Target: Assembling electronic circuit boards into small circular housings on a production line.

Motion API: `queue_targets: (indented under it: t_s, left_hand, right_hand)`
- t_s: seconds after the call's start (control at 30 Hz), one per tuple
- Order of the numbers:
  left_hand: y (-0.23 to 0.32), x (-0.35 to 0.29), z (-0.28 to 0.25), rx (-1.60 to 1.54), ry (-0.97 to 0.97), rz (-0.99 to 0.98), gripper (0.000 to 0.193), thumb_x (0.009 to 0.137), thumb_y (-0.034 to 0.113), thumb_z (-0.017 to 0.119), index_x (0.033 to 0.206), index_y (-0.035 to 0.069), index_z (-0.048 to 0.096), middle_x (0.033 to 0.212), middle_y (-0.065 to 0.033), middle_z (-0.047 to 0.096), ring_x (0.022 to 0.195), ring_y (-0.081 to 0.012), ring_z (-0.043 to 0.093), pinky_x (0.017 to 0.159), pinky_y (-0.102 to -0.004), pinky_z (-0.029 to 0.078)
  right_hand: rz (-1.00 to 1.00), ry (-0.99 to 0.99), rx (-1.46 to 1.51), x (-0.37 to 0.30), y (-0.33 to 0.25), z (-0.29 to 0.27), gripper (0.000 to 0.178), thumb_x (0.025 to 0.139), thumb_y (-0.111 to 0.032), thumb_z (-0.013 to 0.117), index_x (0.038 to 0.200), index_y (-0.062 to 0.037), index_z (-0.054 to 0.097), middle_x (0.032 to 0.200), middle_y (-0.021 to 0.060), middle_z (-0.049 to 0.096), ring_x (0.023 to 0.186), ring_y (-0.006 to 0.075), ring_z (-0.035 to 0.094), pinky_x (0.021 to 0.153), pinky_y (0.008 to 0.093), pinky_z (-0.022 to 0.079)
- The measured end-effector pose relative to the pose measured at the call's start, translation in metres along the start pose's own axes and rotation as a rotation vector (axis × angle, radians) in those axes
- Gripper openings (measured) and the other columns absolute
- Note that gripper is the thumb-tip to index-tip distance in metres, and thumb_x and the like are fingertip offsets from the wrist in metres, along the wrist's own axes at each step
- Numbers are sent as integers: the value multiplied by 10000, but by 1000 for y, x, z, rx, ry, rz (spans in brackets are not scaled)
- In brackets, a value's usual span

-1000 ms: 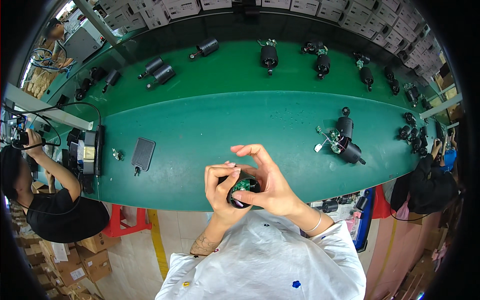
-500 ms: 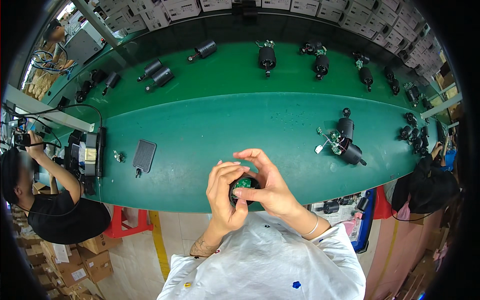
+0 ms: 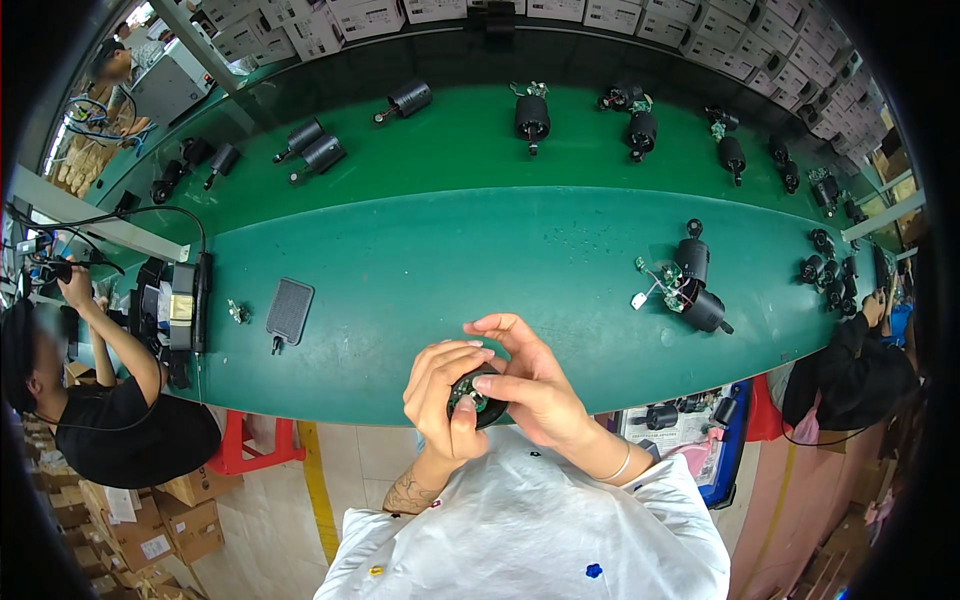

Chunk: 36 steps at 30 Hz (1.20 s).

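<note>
Black cylindrical housing (image 3: 494, 412) faces us mouth-up, our left hand (image 3: 436, 402) wrapped round it, right hand (image 3: 543, 402) thumbing its green circuit board (image 3: 482, 402), can't tell its grip.

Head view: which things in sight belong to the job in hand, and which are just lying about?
Apparently in the job:
- black cylindrical housing, in the left hand
- green circuit board in its opening, right hand at it

Apparently just lying about:
- flat grey object
- small loose board
- red stool
- blue-rimmed tray
</note>
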<state>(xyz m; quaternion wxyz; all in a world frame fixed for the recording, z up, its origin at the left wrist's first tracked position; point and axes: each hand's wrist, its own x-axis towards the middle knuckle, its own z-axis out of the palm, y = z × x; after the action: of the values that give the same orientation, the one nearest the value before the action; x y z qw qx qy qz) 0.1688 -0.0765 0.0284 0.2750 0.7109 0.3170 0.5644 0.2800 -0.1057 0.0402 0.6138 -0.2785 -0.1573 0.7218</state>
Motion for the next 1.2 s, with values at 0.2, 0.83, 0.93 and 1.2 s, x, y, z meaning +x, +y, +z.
queue_targets:
  t_s: [0.2, 0.83, 0.93, 1.2]
  left_hand:
    - [2, 0, -2, 23, -24, -5, 379, 639, 195, 454, 862, -47, 641, 840, -182, 681, 793, -303, 623, 760, -386, 506]
    - [6, 6, -7, -1, -85, -11, 391, 642, 211, 460, 857, -50, 656, 827, -182, 688, 795, -309, 641, 787, -385, 499]
    - [5, 8, -1, 5, -6, 24, 395, 652, 213, 450, 864, -48, 656, 841, -182, 689, 808, -313, 642, 805, -401, 495]
    - [8, 6, 4, -1, 106, 68, 355, 720, 201, 454, 863, -45, 667, 854, -162, 690, 805, -291, 645, 851, -439, 486]
  right_hand:
    - [-43, -25, -112, 0, 6, -1, 597, 715, 154, 586, 1250, -59, 431, 1289, 123, 469, 1001, 170, 508, 858, 250, 421]
    - [-93, 1, -26, -2, 12, -1, 608, 708, 176, 585, 1243, -68, 431, 1135, 81, 482, 945, 141, 502, 820, 228, 423]
    - [-143, 13, -39, -1, 14, 2, 610, 707, 179, 581, 1243, -69, 432, 1143, 82, 477, 958, 142, 500, 823, 227, 426]
    - [-225, 62, -88, -3, 18, 3, 616, 703, 177, 581, 1246, -72, 431, 1175, 85, 456, 990, 147, 492, 826, 226, 438]
